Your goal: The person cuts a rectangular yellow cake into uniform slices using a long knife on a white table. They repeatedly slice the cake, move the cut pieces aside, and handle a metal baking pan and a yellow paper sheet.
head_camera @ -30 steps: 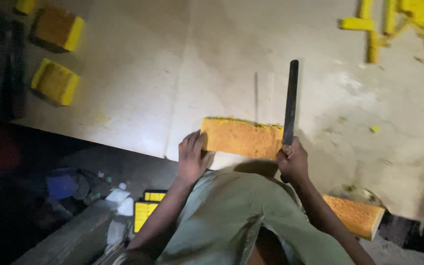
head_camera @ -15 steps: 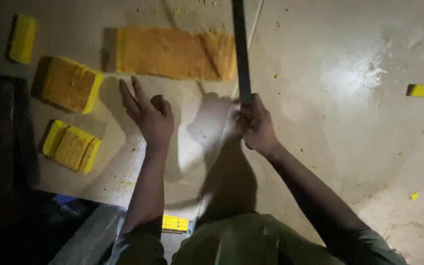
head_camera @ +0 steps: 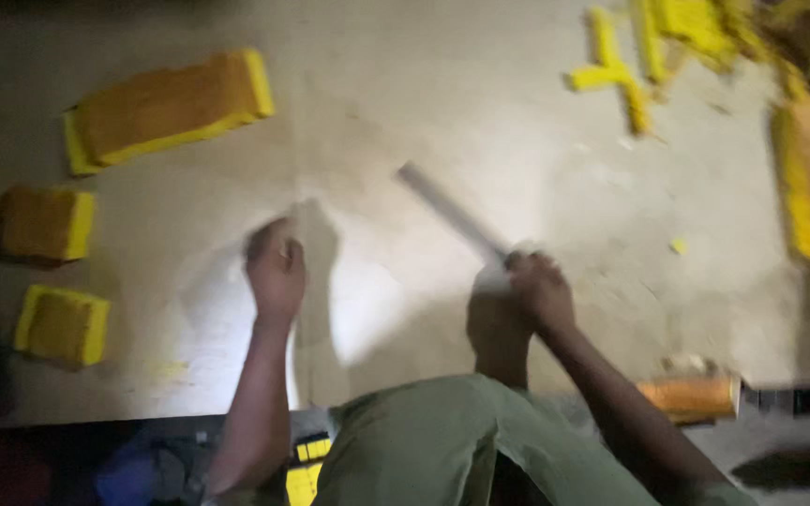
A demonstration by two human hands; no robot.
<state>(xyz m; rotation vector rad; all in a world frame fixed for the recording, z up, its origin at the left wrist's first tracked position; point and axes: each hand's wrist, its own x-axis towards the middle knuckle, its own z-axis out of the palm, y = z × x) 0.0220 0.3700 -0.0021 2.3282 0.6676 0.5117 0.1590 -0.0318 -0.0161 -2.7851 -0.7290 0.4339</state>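
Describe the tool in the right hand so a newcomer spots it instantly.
Start at the pale work board and find the person's right hand near its front edge. From that fist a long, thin grey flat bar slants up-left. Its neighbours are all chunky yellow foam blocks.

Person wears olive-green fabric garment (head_camera: 442,440), loose, creased, covering body at btm of view. Both forearms bare, no sleeves past elbow. Left hand (head_camera: 276,267) & right hand (head_camera: 541,290) bare: no gloves, rings or watch visible.
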